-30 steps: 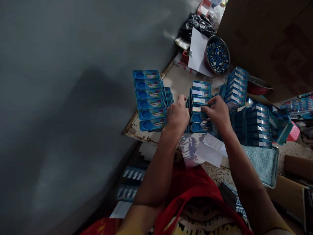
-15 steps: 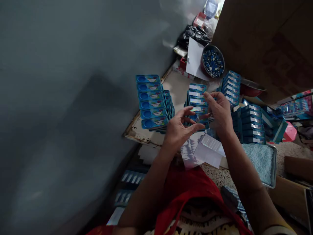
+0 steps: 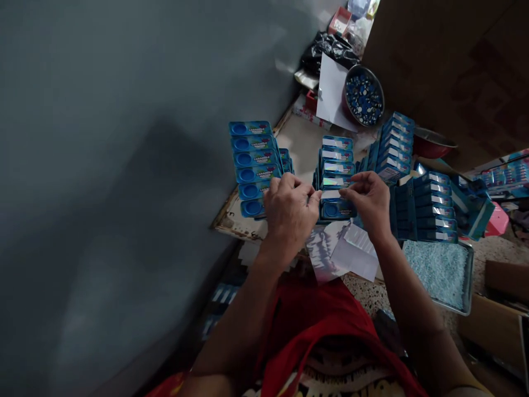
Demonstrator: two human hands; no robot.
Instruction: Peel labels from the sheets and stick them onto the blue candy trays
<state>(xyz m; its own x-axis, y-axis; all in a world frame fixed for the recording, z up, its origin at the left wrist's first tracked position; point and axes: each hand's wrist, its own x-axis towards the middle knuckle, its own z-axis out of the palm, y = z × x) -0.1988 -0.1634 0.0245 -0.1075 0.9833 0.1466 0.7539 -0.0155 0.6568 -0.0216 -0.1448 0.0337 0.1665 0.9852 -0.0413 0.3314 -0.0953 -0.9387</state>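
Note:
Between my two hands a small whitish label strip (image 3: 331, 194) lies across one blue pack in the middle stack (image 3: 338, 210). My left hand (image 3: 290, 214) is closed, thumb and forefinger pinching the strip's left end. At its right end, my right hand (image 3: 369, 203) pinches with thumb and forefinger. Packs higher in this stack carry similar shiny strips; the lowest one visible shows a bare blue oval and lettering. The left stack of blue packs (image 3: 253, 160), partly hidden by my left hand, shows ovals without strips.
Sheets of paper (image 3: 354, 259) lie at the table's near edge. More blue packs (image 3: 432, 207) with strips stand at the right, above a tray of pale blue granules (image 3: 438, 273). A bowl of small blue and silver pieces (image 3: 364, 99) sits at the back. A grey wall (image 3: 124, 165) borders the left.
My hands have come down onto the middle stack, and the strip now lies over a pack whose oval showed before. My left hand has turned palm down. The view has shifted slightly.

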